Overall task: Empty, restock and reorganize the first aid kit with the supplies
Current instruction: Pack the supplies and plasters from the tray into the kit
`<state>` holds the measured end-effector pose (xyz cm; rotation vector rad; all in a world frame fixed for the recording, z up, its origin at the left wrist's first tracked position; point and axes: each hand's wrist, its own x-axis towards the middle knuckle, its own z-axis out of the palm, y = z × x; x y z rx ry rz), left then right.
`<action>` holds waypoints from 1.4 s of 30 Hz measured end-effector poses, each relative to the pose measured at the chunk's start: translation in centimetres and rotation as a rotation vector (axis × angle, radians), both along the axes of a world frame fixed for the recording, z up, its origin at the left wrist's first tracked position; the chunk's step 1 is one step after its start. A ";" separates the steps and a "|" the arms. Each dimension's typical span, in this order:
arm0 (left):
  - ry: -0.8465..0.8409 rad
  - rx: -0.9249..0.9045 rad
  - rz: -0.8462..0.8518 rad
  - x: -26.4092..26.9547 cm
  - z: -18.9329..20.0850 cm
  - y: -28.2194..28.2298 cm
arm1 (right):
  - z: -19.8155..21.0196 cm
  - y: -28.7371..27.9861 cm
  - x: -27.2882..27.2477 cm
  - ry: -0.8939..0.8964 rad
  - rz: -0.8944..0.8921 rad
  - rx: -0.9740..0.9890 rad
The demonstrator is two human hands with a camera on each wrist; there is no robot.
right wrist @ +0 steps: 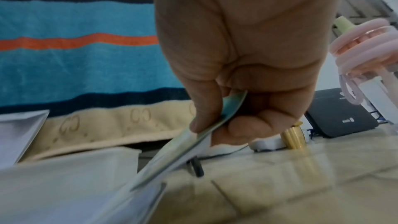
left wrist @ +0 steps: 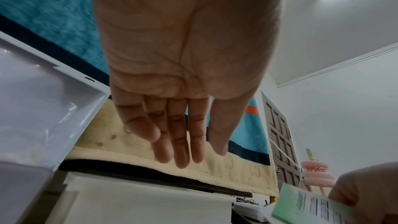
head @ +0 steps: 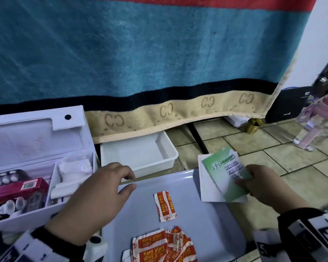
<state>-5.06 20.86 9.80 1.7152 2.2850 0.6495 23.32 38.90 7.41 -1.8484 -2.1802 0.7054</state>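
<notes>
The white first aid kit (head: 72,202) stands open at the left, holding a red box (head: 17,190), blister packs and white gauze (head: 75,170). My left hand (head: 95,197) hovers open and empty over the pale blue tray (head: 206,224), fingers relaxed near its far rim. In the left wrist view that hand (left wrist: 183,125) shows straight fingers with nothing in them. My right hand (head: 261,186) pinches a green booklet (head: 227,173) with a white sheet behind it, at the tray's right edge. In the right wrist view, thumb and fingers (right wrist: 206,108) grip the booklet (right wrist: 178,149). Orange plaster packets (head: 165,206) lie on the tray.
An empty white bin (head: 140,154) sits behind the tray under a hanging blue towel (head: 140,53). A pink-lidded bottle (head: 318,121), a black box (head: 286,104) and a brass padlock (head: 253,125) stand on the tiled floor at the right. More plasters (head: 163,246) are heaped at the tray's near edge.
</notes>
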 end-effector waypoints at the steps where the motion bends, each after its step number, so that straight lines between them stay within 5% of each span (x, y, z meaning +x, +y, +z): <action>1: -0.005 -0.001 0.011 -0.1 0.0 0.0 | 0.5 0.2 0.3 0.031 -0.007 0.019; 10: -0.111 0.027 0.108 -0.8 0.0 -1.4 | 5.4 -0.1 -1.9 0.404 0.142 0.061; 19: -0.883 0.282 0.141 -3.9 0.9 -5.1 | 7.9 -8.2 -15.4 0.477 0.644 -0.054; 25: -0.875 0.505 0.374 -10.7 1.5 -10.8 | 7.4 -12.2 -23.4 0.421 0.788 -0.059; 29: -0.746 0.493 0.434 -17.9 1.7 -15.2 | 7.3 -13.5 -27.5 0.401 0.901 -0.233; 37: -0.569 0.232 0.108 -29.2 3.4 -16.1 | 5.7 -14.3 -35.5 0.381 0.783 -0.177; 42: -0.476 0.449 -0.104 -28.9 3.5 -16.2 | 6.6 -12.6 -36.9 0.495 0.703 0.019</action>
